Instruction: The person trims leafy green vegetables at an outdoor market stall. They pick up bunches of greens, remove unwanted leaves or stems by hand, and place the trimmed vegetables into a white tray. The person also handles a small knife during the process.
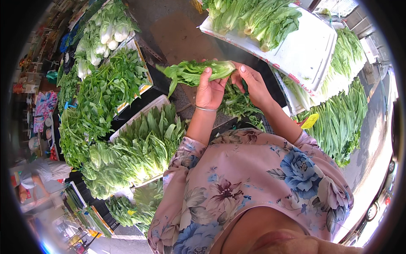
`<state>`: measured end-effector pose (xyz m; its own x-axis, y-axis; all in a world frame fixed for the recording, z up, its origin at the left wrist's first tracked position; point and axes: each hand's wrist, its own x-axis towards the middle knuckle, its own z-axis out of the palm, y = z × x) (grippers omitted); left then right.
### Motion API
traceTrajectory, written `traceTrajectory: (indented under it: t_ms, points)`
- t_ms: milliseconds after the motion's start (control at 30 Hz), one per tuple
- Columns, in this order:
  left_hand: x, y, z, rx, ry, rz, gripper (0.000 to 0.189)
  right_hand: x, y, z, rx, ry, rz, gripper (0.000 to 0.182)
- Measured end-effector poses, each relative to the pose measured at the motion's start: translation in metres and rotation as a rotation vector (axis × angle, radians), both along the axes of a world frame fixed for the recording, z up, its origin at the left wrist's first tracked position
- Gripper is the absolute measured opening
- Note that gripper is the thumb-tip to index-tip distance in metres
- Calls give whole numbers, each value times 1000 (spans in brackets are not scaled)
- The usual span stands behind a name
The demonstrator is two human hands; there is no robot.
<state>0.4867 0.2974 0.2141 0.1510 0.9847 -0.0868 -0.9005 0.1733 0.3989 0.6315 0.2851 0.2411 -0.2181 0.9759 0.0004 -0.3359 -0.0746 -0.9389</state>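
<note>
My left hand (209, 90) holds a head of romaine-type lettuce (203, 71) sideways, thumb across its pale ribs and fingers beneath. Its leaf tips point left and the pale stem end points right. At that stem end is my right hand (250, 83), fingers curled and thumb raised; the fingertips are partly hidden. Something dark green shows under the right palm, too covered to identify. Below both hands lie loose green leaves and trimmings (236, 103).
A white foam box lid (304, 41) bears more lettuce heads (253, 19) at upper right. Long-leaf greens (336, 120) are stacked at right. On the left stand bok choy (108, 35), leafy greens (98, 85) and a crate of lettuce (142, 136). Another person (44, 174) is at far left.
</note>
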Motion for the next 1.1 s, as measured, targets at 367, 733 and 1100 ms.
traceTrajectory:
  t_ms: [367,733,1100]
  points:
    - [-11,-14,-9,-80,-21,12,36,-14,-6,-25,211,-267,-102,40]
    - [-26,-35,-20,-100,304,131,46,-9,1,-33,-119,-357,22,39]
    - [-80,-91,-29,-31,739,475,49,-66,-2,-88,-34,-505,366,15]
